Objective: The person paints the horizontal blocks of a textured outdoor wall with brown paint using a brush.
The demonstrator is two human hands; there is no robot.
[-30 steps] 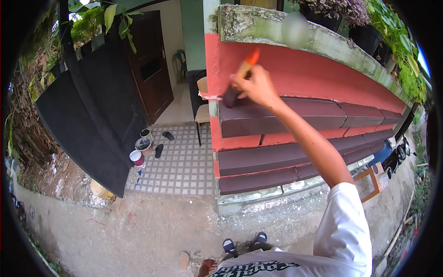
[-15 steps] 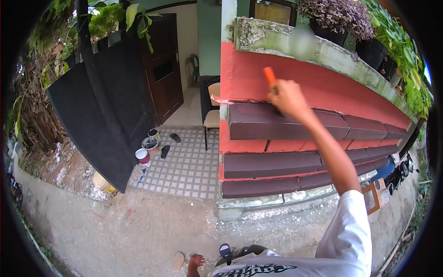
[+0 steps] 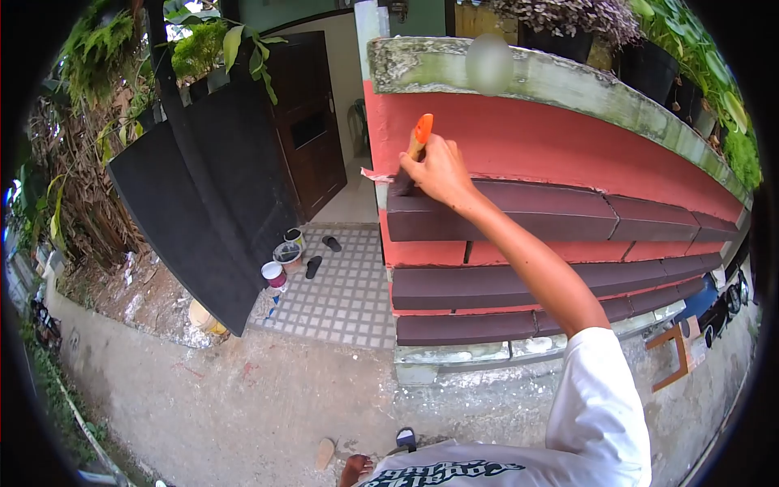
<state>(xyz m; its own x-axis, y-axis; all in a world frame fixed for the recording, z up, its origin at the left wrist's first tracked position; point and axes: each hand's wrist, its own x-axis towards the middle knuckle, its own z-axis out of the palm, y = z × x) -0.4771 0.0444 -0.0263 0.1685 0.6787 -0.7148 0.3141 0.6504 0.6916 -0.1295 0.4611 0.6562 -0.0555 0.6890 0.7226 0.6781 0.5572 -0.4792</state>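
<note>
My right hand (image 3: 438, 169) is closed round a paintbrush (image 3: 422, 134) with an orange handle tip, held upright. Its bristle end is down at the left end of the top dark brown ledge (image 3: 503, 213), against the salmon-red wall (image 3: 503, 134). A strip of torn tape (image 3: 377, 176) sticks out from the wall corner just left of the brush. Low in the view, my left hand (image 3: 355, 468) hangs beside the white shirt, partly cut off; its fingers are too small and dark to make out.
Two more brown ledges (image 3: 487, 288) run below. Mossy concrete coping (image 3: 552, 77) with potted plants (image 3: 649, 69) tops the wall. On the left, a black panel (image 3: 195, 203), paint buckets (image 3: 274, 274) and slippers (image 3: 313, 267) flank the tiled porch (image 3: 341, 300). A wooden frame (image 3: 669, 357) lies right.
My right hand has moved left along the top ledge with the brush, to the wall's corner. The view has shifted a little. My left hand has dropped lower.
</note>
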